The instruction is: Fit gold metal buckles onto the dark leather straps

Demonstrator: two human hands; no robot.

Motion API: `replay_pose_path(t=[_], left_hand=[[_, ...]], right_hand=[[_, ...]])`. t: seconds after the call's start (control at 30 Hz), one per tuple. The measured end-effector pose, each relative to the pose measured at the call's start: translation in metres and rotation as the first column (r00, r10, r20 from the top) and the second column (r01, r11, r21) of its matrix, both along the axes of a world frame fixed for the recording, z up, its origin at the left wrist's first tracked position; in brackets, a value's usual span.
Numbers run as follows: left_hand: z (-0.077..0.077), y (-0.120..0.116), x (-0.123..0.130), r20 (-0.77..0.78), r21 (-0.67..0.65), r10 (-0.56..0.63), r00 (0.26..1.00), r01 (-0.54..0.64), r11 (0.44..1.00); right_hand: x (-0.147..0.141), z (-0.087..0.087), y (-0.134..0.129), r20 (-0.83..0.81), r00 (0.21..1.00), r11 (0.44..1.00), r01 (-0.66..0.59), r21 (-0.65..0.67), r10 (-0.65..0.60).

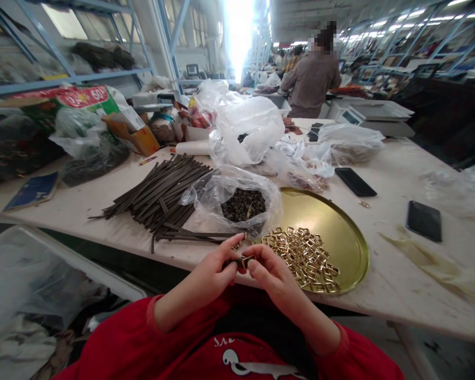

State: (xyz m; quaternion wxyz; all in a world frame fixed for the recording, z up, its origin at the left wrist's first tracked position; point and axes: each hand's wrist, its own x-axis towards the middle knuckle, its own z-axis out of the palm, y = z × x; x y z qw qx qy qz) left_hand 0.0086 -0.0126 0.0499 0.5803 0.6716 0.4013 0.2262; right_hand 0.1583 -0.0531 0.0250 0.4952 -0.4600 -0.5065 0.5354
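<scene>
Close to the table's front edge, my left hand [216,268] is closed on a short dark strap [233,260]. My right hand [272,270] pinches a gold buckle [248,258] at the strap's end. Fingers partly cover both pieces, so I cannot tell how far the strap passes through the buckle. Beyond my right hand, many gold rectangular buckles [304,258] lie heaped on a round gold tray [340,227]. Small dark pieces [243,205] fill an open clear plastic bag [206,195] ahead of my hands. Long dark strips [158,192] lie piled to the left.
Two dark phones [356,181] and a loose buckle [364,204] lie right of the tray. Plastic bags [249,126] crowd the table's back. A blue booklet [31,190] rests at left. A person [312,79] stands beyond the table, near a scale [368,113].
</scene>
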Motion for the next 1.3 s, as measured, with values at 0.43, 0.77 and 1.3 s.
replay_pose_path(t=[0.43,0.77,1.3], left_hand=[[-0.005,0.007,0.002,-0.039,-0.017,0.032,0.999,-0.032,0.999],[-0.006,0.004,0.005,-0.099,0.029,-0.006,0.995,0.009,1.0],[-0.014,0.013,-0.011,0.002,-0.297,-0.028,1.0,0.027,0.954]], right_hand=[[0.003,-0.003,0.01,0.069,0.996,0.998,0.062,-0.021,-0.06],[0.005,-0.01,0.013,0.439,0.898,0.986,-0.044,0.16,-0.031],[0.011,-0.021,0.007,0.115,0.993,0.993,0.032,-0.112,-0.019]])
